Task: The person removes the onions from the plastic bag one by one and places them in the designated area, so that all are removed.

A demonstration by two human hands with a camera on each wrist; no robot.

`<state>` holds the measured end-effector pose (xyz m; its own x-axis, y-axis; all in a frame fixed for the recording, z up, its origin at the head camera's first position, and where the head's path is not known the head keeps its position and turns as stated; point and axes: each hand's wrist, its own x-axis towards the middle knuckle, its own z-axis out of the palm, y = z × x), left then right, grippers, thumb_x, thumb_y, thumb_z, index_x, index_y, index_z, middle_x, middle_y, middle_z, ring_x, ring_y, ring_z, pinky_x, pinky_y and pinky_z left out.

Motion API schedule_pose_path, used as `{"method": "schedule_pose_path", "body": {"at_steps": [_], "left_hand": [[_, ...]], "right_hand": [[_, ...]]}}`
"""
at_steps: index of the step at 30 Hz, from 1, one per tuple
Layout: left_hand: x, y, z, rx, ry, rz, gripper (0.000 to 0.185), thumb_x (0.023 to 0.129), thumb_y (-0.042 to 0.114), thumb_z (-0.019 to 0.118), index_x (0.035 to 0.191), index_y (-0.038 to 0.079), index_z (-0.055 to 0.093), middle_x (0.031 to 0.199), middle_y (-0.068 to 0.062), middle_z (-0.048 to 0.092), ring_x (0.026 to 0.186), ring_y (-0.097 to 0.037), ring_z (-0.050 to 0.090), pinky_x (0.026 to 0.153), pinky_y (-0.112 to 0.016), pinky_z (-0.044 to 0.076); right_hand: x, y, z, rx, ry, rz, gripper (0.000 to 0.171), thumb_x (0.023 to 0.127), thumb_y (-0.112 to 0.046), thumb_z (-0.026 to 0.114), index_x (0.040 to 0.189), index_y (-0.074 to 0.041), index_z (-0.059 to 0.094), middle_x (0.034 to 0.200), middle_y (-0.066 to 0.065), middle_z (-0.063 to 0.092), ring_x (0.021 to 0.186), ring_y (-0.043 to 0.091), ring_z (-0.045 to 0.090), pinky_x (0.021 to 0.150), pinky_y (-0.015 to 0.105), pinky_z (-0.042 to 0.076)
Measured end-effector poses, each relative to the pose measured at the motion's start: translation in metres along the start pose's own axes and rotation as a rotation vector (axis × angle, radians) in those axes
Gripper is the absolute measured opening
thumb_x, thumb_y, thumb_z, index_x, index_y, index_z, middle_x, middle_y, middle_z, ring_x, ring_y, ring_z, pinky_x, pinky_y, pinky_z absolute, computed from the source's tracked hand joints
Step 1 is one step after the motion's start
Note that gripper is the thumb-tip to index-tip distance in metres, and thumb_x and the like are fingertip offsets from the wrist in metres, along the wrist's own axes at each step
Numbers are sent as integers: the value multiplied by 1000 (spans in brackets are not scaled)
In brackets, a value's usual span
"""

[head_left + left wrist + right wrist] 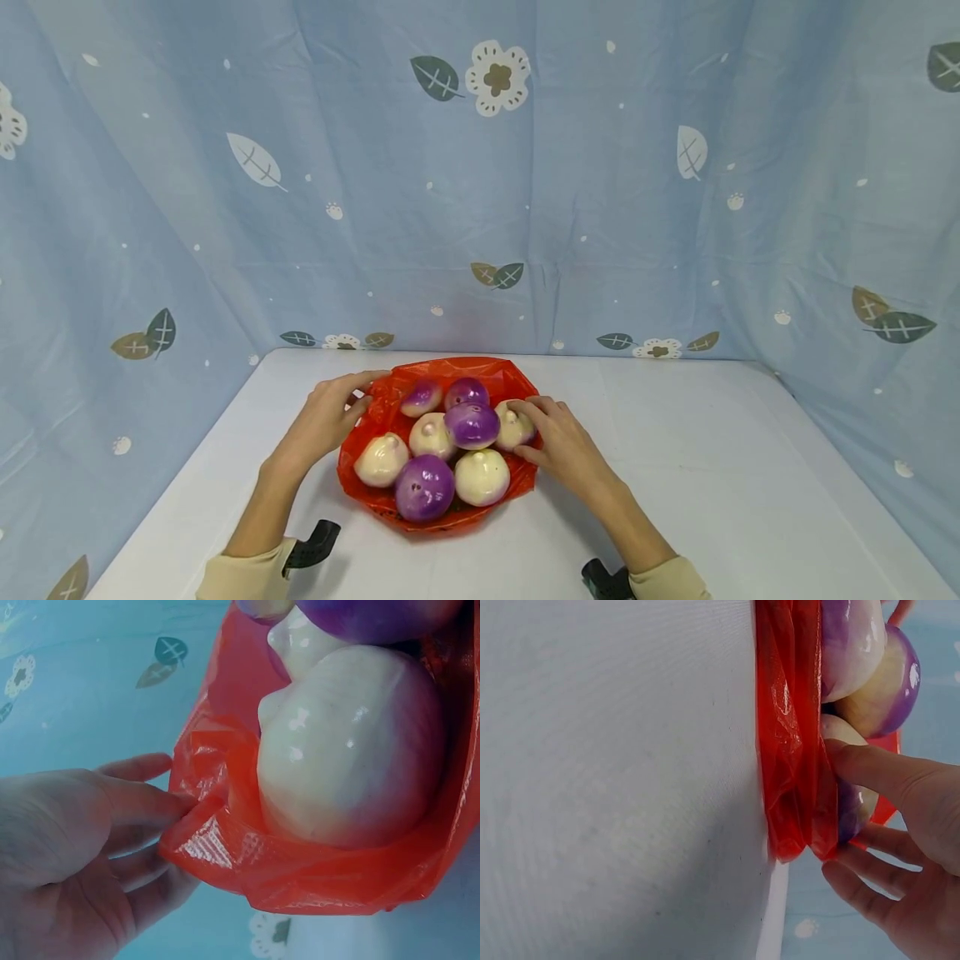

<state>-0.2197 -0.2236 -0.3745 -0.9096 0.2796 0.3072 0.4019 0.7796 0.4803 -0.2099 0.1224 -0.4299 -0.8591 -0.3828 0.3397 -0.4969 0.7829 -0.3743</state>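
Note:
A red plastic bag (382, 502), its mouth spread wide, lies on the table with several purple-and-white turnips inside. My left hand (328, 421) is at the bag's left rim; in the left wrist view its thumb and fingers pinch the plastic beside a pale turnip (352, 750). At the right side, my right hand (564, 440) grips a pale turnip (512, 427), thumb on the near side and fingers across the far side. The right wrist view shows that thumb by the bag's edge. A purple turnip (472, 426) rests on top of the others.
The white table (712, 483) extends on both sides of the bag. Behind it hangs a blue curtain (600, 208) printed with leaves and flowers. Black wrist devices (313, 544) sit at both beige sleeves.

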Motion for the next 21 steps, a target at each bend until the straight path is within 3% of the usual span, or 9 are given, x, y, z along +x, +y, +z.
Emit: {"method": "schedule_pose_path", "body": {"at_steps": [11, 21], "left_hand": [[2, -11, 3, -91, -23, 18, 46, 90, -4, 61, 133, 13, 61, 116, -14, 70, 82, -17, 66, 64, -20, 56], [2, -23, 3, -220, -74, -21, 47, 93, 3, 61, 136, 21, 58, 116, -16, 69, 85, -22, 69, 63, -22, 57]], "right_hand": [[-1, 0, 0, -11, 8, 4, 64, 76, -28, 84, 134, -22, 57, 123, 8, 60, 109, 25, 57, 94, 45, 54], [-2, -2, -2, -1, 14, 12, 64, 76, -29, 85, 134, -22, 58, 123, 8, 60, 108, 24, 57, 93, 44, 55]]}}
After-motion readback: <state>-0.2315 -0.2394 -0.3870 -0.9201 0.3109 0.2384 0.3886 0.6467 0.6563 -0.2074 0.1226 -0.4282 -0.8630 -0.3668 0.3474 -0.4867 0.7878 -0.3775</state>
